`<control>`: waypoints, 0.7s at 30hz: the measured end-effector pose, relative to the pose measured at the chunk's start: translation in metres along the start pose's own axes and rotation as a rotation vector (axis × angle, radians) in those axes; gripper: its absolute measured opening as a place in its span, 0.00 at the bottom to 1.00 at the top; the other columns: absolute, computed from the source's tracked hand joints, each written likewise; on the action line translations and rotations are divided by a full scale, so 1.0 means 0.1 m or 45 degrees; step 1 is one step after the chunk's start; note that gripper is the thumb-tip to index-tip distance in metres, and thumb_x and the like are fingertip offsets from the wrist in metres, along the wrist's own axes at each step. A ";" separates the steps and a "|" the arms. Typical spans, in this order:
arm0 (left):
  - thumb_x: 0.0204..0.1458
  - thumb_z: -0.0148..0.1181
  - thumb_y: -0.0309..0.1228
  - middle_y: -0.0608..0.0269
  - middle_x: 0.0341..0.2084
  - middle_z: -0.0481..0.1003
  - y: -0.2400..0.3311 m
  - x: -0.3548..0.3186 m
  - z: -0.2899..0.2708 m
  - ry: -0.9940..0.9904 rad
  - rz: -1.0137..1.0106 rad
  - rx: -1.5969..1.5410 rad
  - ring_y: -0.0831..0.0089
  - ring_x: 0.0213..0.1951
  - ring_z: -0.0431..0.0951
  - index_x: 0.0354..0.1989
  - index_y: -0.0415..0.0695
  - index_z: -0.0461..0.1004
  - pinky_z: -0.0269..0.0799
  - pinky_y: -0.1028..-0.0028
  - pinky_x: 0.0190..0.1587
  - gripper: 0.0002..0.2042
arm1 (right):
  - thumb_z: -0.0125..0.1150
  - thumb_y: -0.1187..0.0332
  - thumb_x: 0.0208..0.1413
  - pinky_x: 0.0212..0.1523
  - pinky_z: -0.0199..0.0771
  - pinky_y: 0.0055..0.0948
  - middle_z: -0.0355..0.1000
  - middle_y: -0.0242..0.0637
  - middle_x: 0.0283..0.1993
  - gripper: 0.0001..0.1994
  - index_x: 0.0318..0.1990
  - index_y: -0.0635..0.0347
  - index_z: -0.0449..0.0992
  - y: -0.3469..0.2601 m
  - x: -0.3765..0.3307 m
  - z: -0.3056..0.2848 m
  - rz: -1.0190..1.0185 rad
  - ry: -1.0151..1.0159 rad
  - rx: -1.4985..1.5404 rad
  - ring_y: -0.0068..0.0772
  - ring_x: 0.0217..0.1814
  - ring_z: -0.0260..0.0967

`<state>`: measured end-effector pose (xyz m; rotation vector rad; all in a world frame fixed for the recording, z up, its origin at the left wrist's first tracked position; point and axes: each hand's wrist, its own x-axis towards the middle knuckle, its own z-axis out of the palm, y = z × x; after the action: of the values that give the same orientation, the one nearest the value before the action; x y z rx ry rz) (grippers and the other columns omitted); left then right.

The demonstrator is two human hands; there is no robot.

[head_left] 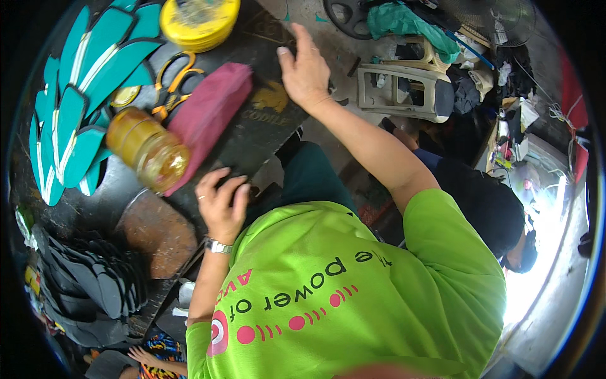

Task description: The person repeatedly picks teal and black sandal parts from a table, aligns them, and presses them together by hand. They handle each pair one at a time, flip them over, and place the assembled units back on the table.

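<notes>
Head-worn fisheye looks down at the workbench, close above.

A maroon, elongated piece of soft-looking fabric lies slantwise on the dark counter, slightly creased, its lower end partly hidden behind a transparent, rounded jar with amber-yellow contents.

The dark worktop looked faintly glossy. Toward its right edge, the maroon cloth was matt; the jar beside it shone, clear glass or plastic. The scissors had plastic handles, the teal soles by the left edge looked matt, the brown board rough.
</notes>
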<state>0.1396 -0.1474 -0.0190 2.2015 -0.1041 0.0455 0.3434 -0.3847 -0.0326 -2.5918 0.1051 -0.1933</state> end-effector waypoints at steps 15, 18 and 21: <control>0.55 0.70 0.24 0.51 0.53 0.74 -0.15 -0.16 0.22 0.403 0.036 0.688 0.57 0.54 0.76 0.48 0.42 0.84 0.74 0.62 0.58 0.12 | 0.63 0.76 0.60 0.44 0.80 0.33 0.80 0.50 0.47 0.37 0.75 0.60 0.52 1.58 0.09 0.02 0.609 -0.306 1.163 0.33 0.43 0.79; 0.55 0.70 0.23 0.53 0.52 0.75 -0.16 -0.16 0.22 0.399 0.058 0.724 0.58 0.53 0.77 0.47 0.42 0.84 0.74 0.62 0.57 0.11 | 0.65 0.73 0.56 0.50 0.78 0.37 0.81 0.51 0.46 0.38 0.74 0.62 0.55 2.33 -0.16 0.11 0.726 -0.242 0.852 0.42 0.47 0.80; 0.55 0.70 0.23 0.52 0.52 0.76 -0.16 -0.15 0.23 0.435 0.069 0.759 0.58 0.53 0.77 0.47 0.42 0.85 0.74 0.62 0.58 0.11 | 0.66 0.69 0.54 0.56 0.76 0.44 0.81 0.51 0.46 0.38 0.73 0.61 0.57 2.98 -0.56 0.21 0.855 -0.303 0.545 0.53 0.50 0.79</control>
<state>0.1260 -0.1554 -0.0464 2.7435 0.0503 0.5421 0.2804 -0.6224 -0.2119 -2.0042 0.7424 0.3049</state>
